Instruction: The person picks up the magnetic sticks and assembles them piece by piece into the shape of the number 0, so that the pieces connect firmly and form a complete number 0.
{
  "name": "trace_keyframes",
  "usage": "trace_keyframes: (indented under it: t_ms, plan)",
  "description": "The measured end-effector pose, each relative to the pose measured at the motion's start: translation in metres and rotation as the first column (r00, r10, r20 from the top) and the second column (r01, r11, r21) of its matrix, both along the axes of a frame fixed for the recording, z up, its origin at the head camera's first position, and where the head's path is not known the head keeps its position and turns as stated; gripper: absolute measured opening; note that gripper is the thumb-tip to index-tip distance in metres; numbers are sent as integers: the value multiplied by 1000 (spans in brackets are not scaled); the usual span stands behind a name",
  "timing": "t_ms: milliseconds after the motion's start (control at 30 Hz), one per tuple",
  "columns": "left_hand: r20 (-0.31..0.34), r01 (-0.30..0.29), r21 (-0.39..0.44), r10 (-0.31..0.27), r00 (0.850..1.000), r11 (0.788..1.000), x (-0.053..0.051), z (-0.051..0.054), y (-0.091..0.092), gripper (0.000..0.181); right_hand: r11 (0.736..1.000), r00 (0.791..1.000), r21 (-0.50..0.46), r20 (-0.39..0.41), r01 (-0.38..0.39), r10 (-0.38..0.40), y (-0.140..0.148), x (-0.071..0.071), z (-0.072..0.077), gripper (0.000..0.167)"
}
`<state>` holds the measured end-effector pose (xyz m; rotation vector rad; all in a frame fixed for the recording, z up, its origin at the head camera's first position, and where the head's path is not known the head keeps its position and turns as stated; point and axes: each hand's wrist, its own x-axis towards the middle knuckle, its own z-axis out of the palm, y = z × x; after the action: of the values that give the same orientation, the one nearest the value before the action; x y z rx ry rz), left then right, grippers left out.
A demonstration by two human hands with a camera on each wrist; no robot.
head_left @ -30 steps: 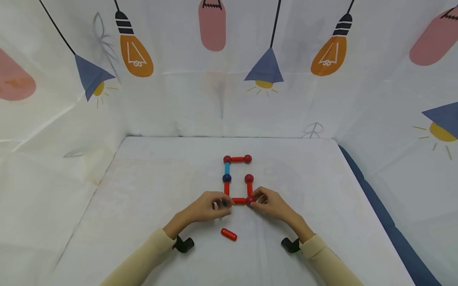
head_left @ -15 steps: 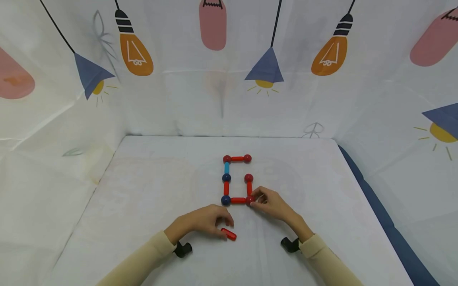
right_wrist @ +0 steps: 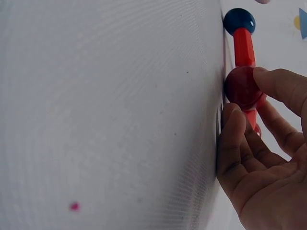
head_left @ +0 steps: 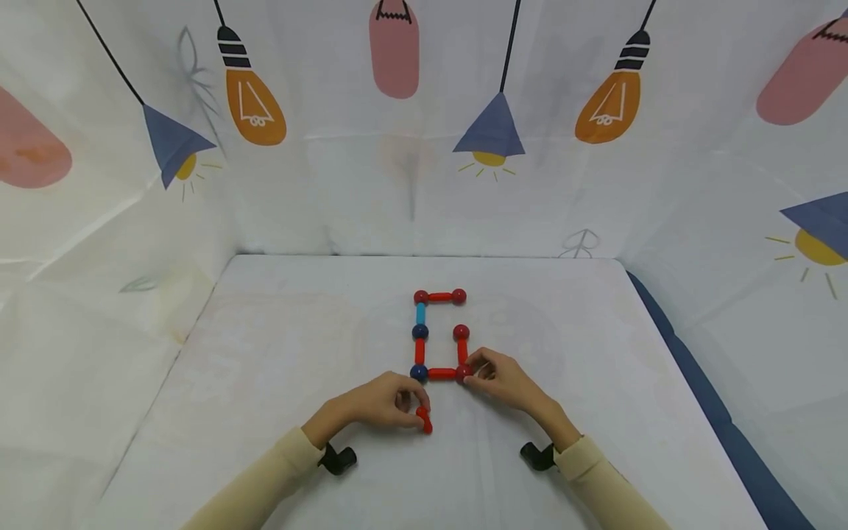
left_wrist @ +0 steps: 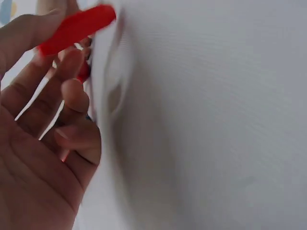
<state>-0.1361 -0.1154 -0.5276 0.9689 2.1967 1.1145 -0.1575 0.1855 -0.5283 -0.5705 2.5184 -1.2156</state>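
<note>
Between thumb and fingers my left hand [head_left: 387, 400] pinches a loose red rod [left_wrist: 79, 28], held just in front of a figure of rods and balls. At the figure's near right corner, my right hand [head_left: 503, 377] grips a red ball [right_wrist: 243, 87] between thumb and fingers. From that ball one red rod [head_left: 442, 374] runs left to a dark blue ball [head_left: 419, 372], and another red rod [head_left: 462, 351] runs away to a second red ball [head_left: 461, 333]. The left side continues through a blue ball [head_left: 420, 332] and a light blue rod [head_left: 420, 314].
At the far end a red rod [head_left: 440, 297] joins two red balls. The white table [head_left: 298, 316] ends at a patterned cloth backdrop [head_left: 358, 184]. Dark blue fabric [head_left: 689, 368] lies along the right edge. A black wrist camera [head_left: 338, 460] sits under the left wrist.
My left hand left the near left blue ball, moved toward me to the loose red rod, picked it up and brought it slightly back toward the figure. The right hand stayed on its ball.
</note>
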Motion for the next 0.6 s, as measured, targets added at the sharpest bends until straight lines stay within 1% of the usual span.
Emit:
trace_keyframes:
  t_ms: [67,167,233,333,433,500,600]
  plan:
    - [17,-45,44,45,999,998,-2,1,1,21,1000,1000,1,-1,-1,1,0,0,0,30]
    - [7,-110,91,110,994,990,-7,4,4,27,1000,1000,-4,-1,-2,2,0,1,0,30]
    - [-5,-157,122,159,987,980,-11,6,8,31,1000,1000,-9,-2,-4,4,0,1,0,29]
    - [-16,-231,184,238,971,955,-17,10,13,34,1000,1000,-17,-6,-7,6,0,1,0,30]
    - [-18,-296,239,309,951,925,-21,14,18,32,1000,1000,-17,-12,-10,10,0,1,0,29]
    - [-25,-324,262,342,939,909,-24,16,20,28,1000,1000,-16,-17,-12,12,0,1,-1,29]
    - [-48,-354,276,381,923,894,-29,18,23,24,1000,1000,-14,-22,-12,12,0,1,-1,28]
